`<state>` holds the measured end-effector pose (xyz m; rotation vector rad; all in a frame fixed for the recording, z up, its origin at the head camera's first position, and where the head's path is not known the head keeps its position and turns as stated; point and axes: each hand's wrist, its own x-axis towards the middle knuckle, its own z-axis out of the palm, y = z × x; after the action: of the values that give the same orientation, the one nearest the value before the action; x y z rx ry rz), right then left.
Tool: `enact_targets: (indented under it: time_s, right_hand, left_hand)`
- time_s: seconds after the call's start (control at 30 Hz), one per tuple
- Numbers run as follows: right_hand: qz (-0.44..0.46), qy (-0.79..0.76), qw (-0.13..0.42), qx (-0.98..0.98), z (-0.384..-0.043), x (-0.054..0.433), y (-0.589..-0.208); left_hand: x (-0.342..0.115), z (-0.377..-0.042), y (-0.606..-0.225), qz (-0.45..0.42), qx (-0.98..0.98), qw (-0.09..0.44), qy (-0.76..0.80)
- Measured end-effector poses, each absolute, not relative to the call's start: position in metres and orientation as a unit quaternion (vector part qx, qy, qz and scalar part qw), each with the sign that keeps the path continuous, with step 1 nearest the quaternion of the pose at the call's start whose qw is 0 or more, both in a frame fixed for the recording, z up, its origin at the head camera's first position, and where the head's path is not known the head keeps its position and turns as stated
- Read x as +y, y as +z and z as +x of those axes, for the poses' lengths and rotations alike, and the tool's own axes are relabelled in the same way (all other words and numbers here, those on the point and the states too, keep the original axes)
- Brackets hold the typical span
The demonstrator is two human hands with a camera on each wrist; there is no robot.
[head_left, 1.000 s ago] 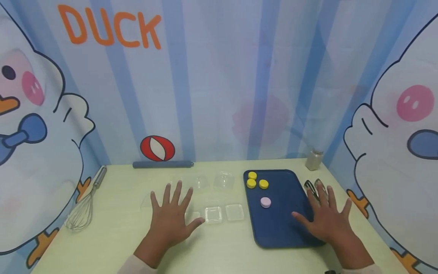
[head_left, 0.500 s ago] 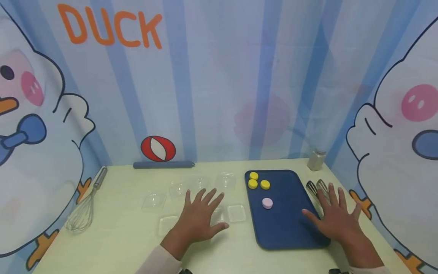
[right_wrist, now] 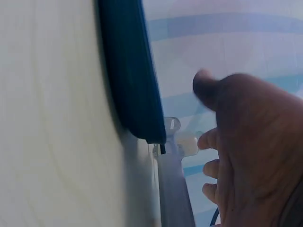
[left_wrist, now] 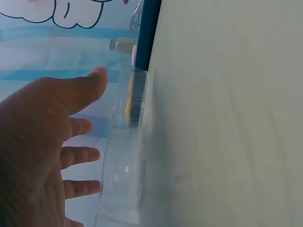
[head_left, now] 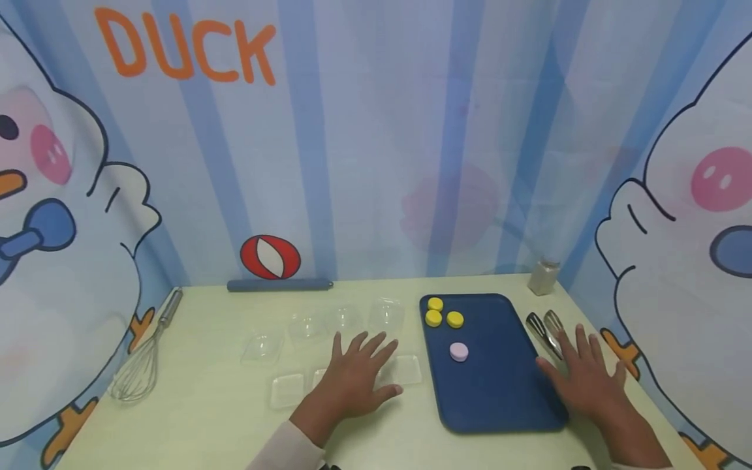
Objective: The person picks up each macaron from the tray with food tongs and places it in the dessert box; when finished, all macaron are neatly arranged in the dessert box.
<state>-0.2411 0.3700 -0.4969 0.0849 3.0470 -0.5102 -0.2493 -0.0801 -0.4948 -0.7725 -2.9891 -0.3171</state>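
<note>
My left hand (head_left: 352, 382), fingers spread, hovers palm down over a row of clear plastic box bases and holds nothing. It hides part of that row; one square base (head_left: 288, 390) shows to its left. In the left wrist view, the fingertips are beside a clear plastic box (left_wrist: 124, 165). Similarly spread, my right hand (head_left: 596, 385) is over the right edge of a navy tray (head_left: 499, 391), close to metal tongs (head_left: 543, 334). Three yellow macarons (head_left: 455, 319) and one lilac macaron (head_left: 459, 352) lie on the tray.
Behind the bases, several clear domed lids (head_left: 343, 318) stand in a line. A wire whisk (head_left: 143, 359) lies at the far left. At the back wall are a blue-grey rod (head_left: 279, 285) and, to the right, a small shaker (head_left: 544, 277).
My left hand has moved rightward along the clear bases, uncovering the left ones and the lids. My right hand has shifted a little right and toward me, showing more of the tongs.
</note>
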Motion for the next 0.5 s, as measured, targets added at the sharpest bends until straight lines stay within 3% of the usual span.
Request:
enact_targets:
  time_s: [0.27,0.5]
  right_hand:
    - [0.046,-0.159,0.06,0.984,-0.248,0.381,-0.507]
    - [0.012,-0.152,0.011,0.988,-0.251,0.388,-0.515]
  left_hand:
    - [-0.071,-0.249,-0.495,-0.256,-0.96,0.014,-0.114]
    - [-0.069,-0.251,-0.497,-0.265,-0.957,0.018,-0.121]
